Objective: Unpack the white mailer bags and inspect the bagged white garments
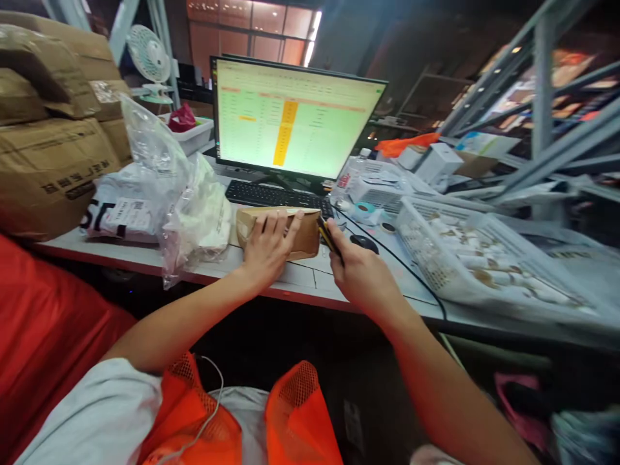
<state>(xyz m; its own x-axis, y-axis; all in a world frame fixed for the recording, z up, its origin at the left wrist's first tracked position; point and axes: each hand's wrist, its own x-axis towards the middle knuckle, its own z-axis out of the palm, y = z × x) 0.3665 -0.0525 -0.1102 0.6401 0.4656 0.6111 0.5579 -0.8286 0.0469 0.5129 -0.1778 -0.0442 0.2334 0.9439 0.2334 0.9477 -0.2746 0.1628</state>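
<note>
Left hand (268,248) flat, fingers spread, pinning small cardboard box (278,231) on desk (310,281) just in front of keyboard (271,194). Right hand (361,274) grips cutter (328,237) at box's right end. Looks like opening step; needs steady, shallow cut.

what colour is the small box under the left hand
Brown cardboard box, seen best in the head view.

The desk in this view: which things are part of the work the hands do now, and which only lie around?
In use:
- small cardboard box, pressed down by the left hand
- black and yellow tool, held in the right hand at the box's right end

Lying about:
- monitor
- keyboard
- mouse
- plastic bags
- white basket
- big cartons
</note>
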